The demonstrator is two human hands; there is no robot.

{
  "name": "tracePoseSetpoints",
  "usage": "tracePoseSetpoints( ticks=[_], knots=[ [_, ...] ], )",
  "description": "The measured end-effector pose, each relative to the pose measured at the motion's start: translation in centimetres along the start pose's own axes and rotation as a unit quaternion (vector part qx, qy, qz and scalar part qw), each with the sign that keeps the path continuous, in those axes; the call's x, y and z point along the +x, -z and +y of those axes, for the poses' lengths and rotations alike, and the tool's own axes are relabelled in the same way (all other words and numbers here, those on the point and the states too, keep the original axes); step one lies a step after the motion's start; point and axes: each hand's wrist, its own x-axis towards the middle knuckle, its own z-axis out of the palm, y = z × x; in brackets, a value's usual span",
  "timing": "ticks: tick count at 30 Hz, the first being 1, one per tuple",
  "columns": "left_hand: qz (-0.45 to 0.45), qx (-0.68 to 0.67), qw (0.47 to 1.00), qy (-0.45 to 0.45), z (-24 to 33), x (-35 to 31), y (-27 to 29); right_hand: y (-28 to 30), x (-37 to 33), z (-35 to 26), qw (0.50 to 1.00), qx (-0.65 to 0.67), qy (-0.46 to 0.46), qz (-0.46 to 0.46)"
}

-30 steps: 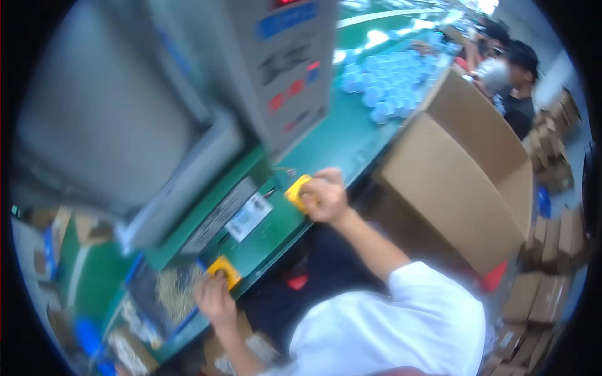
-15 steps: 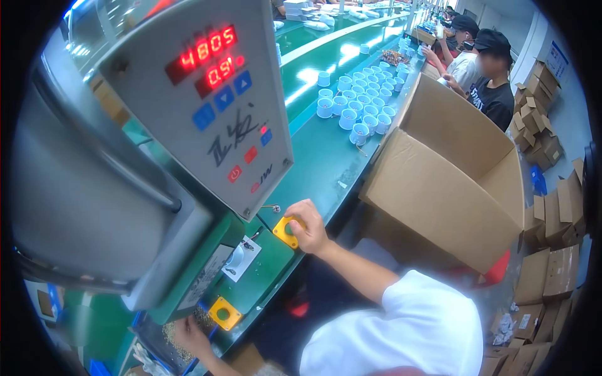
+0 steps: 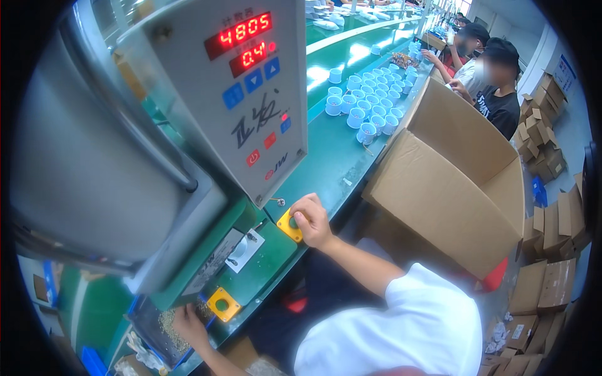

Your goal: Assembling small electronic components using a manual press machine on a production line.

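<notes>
My right hand [image 3: 311, 222] is curled over the green push button in a yellow housing [image 3: 288, 227], its thumb bent across the front. My left hand [image 3: 190, 326] rests at a dark shallow tray [image 3: 145, 311] of small beige pieces [image 3: 170, 331], its fingers drawn together. What they hold, if anything, is too small to make out. A second yellow-framed green button [image 3: 223, 305] sits just right of this hand. Between the two buttons, on the green machine base [image 3: 274, 255], lies a white plate [image 3: 253, 245] with a pale round piece and small dark fittings.
A grey machine head [image 3: 106, 169] with a lit control panel [image 3: 251, 119] fills the left. Many light-blue cups [image 3: 367, 133] stand on the green bench beyond. A large open carton [image 3: 445, 200] is at right, near co-workers [image 3: 498, 88]; more cartons [image 3: 552, 285] line the floor.
The view has shifted slightly, so the machine panel appears further right. The panel's lower red reading has changed. Both hands keep to the same places, the right at the button, the left at the tray.
</notes>
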Motion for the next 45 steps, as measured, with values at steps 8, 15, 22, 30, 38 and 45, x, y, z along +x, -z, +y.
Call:
tracePoseSetpoints(
  ticks=[8, 15, 22, 30, 38, 45],
  knots=[
    [0.057, -0.084, 0.985, -0.143, 6.0, 2.1, 0.0, 0.6, 0.6, 0.3, 1.000, -0.025, -0.002, -0.004],
    [0.044, -0.182, 0.962, -0.200, 16.8, 5.0, 1.0, 0.1, -0.3, 1.4, 0.999, 0.040, -0.023, -0.007],
    [-0.112, -0.230, 0.945, -0.205, 19.4, 8.9, -0.2, -0.4, 0.1, 1.0, 0.997, 0.072, -0.032, -0.006],
    [-0.229, -0.102, 0.946, -0.203, 19.6, 10.3, -2.1, 0.5, -0.2, 1.7, 0.998, 0.036, -0.049, 0.013],
    [-0.219, -0.044, 0.969, -0.102, 20.6, 9.2, -0.3, 0.2, 0.6, -0.6, 0.998, 0.052, -0.029, 0.011],
    [-0.225, -0.054, 0.970, -0.076, 20.5, 9.6, -1.6, 0.8, 0.4, 0.3, 0.999, 0.041, -0.026, 0.018]
  ],
)
